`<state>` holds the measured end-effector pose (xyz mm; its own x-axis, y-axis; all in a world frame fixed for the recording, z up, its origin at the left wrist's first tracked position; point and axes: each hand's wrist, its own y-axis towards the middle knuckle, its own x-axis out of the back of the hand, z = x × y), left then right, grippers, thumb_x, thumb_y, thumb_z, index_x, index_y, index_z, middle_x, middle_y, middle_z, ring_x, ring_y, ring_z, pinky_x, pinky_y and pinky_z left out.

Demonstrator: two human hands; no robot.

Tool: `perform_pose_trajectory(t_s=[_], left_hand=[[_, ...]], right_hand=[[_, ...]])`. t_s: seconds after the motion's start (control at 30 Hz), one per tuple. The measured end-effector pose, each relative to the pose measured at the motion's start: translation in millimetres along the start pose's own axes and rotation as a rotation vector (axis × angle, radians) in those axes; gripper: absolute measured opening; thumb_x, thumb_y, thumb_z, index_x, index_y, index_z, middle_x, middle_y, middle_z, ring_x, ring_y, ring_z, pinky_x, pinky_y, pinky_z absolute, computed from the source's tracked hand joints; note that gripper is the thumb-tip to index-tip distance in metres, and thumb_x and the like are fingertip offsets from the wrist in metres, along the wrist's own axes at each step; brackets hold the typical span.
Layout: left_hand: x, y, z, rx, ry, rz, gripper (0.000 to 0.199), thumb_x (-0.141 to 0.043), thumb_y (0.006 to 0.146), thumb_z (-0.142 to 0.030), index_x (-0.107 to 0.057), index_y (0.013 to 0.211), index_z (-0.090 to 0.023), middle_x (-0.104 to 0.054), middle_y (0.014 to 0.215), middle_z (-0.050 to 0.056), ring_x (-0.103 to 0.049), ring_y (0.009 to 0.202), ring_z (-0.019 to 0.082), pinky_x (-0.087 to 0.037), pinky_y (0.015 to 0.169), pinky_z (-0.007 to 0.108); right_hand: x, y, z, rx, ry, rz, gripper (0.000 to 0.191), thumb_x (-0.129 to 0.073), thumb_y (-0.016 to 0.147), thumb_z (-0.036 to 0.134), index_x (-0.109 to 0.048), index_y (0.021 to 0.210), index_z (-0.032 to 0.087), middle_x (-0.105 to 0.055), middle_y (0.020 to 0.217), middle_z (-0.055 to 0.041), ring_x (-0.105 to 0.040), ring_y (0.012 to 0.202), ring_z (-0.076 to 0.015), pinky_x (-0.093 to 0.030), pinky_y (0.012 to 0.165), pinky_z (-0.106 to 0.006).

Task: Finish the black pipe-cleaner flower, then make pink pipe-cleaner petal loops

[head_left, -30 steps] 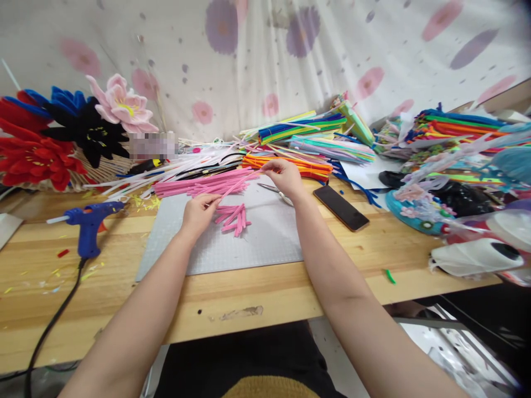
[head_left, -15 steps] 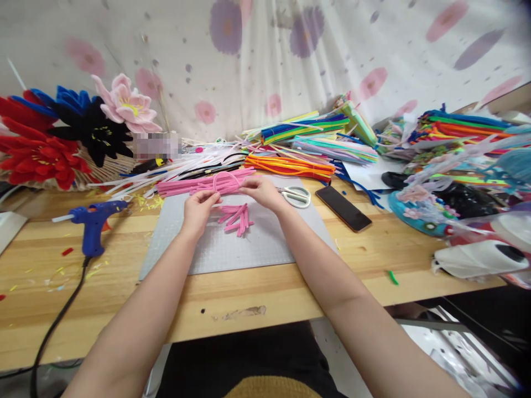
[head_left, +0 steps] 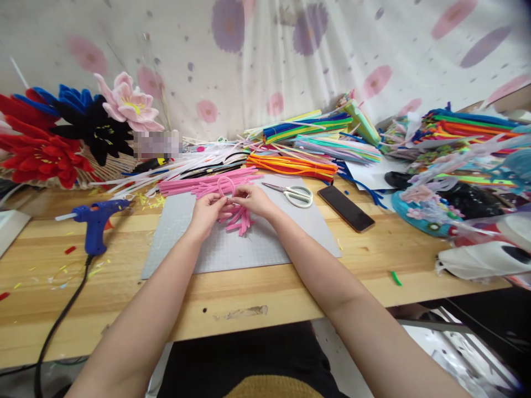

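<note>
A pink pipe cleaner (head_left: 226,179), bent into a loop, stands up between my two hands. My left hand (head_left: 207,214) pinches it from the left, and my right hand (head_left: 254,199) pinches it from the right, with the fingertips almost meeting below the loop. Just beneath my fingers lie several short pink pipe cleaner pieces (head_left: 239,224) on the grey cutting mat (head_left: 265,243). Behind my hands is a bundle of long pink pipe cleaners (head_left: 182,186). White-handled scissors (head_left: 299,196) rest on the mat to the right of my right hand.
A blue glue gun (head_left: 97,221) with its cord lies at left. Finished fuzzy flowers (head_left: 128,102) stand behind it. Bundles of coloured pipe cleaners (head_left: 296,166) line the back. A phone (head_left: 346,208) and a white thread spool (head_left: 477,261) are on the right.
My hands have come together, the right moving left and the left moving right. The pink loop has become smaller and rounder, and the scissors now show fully.
</note>
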<state>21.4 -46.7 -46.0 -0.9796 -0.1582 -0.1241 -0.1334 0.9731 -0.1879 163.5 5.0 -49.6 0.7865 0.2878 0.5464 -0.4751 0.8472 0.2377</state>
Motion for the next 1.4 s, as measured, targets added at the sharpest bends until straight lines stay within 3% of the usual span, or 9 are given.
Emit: perform_pose_trajectory(t_s=[0.2,0.4,0.57,0.8,0.97,1.2,1.4], left_hand=[[2.4,1,-1,0.048,-0.076,0.003,0.011,-0.066,0.070,-0.015,-0.058,0.076,-0.012,-0.068,0.078,0.006,-0.068,0.074,0.016,-0.055,0.061,0.024],[1.7,1,1,0.016,-0.076,-0.041,0.011,-0.067,0.068,-0.017,-0.061,0.074,-0.010,-0.065,0.068,0.004,-0.064,0.060,0.012,-0.052,0.052,0.021],[0.4,1,3,-0.054,-0.096,-0.040,0.016,-0.070,0.065,-0.022,-0.066,0.073,-0.009,-0.060,0.062,0.001,-0.057,0.054,0.009,-0.051,0.051,0.021],[-3.2,-3,2,0.009,-0.105,0.096,0.029,-0.077,0.057,-0.031,-0.069,0.075,-0.011,-0.064,0.070,0.003,-0.055,0.057,0.009,-0.048,0.049,0.020],[-6.8,-5,5,-0.009,-0.099,0.113,0.034,-0.079,0.052,-0.035,-0.070,0.076,-0.012,-0.064,0.069,0.002,-0.050,0.054,0.006,-0.047,0.049,0.020],[-2.9,-3,5,0.029,-0.142,0.187,0.033,-0.079,0.055,-0.032,-0.071,0.080,-0.013,-0.065,0.071,0.003,-0.057,0.060,0.008,-0.047,0.052,0.018],[-0.9,-4,1,0.080,-0.113,0.177,0.030,-0.082,0.050,-0.027,-0.070,0.073,-0.011,-0.063,0.063,0.002,-0.056,0.055,0.008,-0.048,0.050,0.019]], right_hand=[[-3,-3,8,0.016,-0.071,-0.045,0.014,-0.055,0.076,0.025,-0.053,0.066,0.017,-0.053,0.064,0.0022,-0.044,0.062,-0.0103,-0.032,0.060,-0.023],[-4,-4,12,0.010,-0.002,-0.097,0.022,-0.040,0.087,0.029,-0.049,0.071,0.017,-0.053,0.067,0.0020,-0.046,0.064,-0.0100,-0.033,0.062,-0.022],[-6,-1,6,-0.024,0.189,0.051,0.024,-0.045,0.084,0.029,-0.046,0.063,0.017,-0.044,0.057,0.0052,-0.040,0.056,-0.0079,-0.033,0.058,-0.022],[0,-5,1,-0.126,0.578,0.202,0.039,-0.062,0.070,0.051,-0.049,0.064,0.015,-0.043,0.052,0.0069,-0.036,0.049,-0.0054,-0.026,0.049,-0.021],[7,-5,-5,-0.203,0.633,0.288,0.043,-0.067,0.065,0.054,-0.053,0.064,0.014,-0.041,0.045,0.0081,-0.032,0.042,-0.0041,-0.021,0.044,-0.021],[3,-4,-6,-0.265,0.655,0.288,0.043,-0.069,0.063,0.054,-0.051,0.060,0.015,-0.045,0.046,0.0068,-0.036,0.043,-0.0044,-0.023,0.044,-0.021],[8,-6,-2,-0.283,0.759,0.142,0.042,-0.079,0.053,0.043,-0.049,0.069,0.017,-0.047,0.052,0.0087,-0.038,0.046,-0.0039,-0.025,0.045,-0.019]])
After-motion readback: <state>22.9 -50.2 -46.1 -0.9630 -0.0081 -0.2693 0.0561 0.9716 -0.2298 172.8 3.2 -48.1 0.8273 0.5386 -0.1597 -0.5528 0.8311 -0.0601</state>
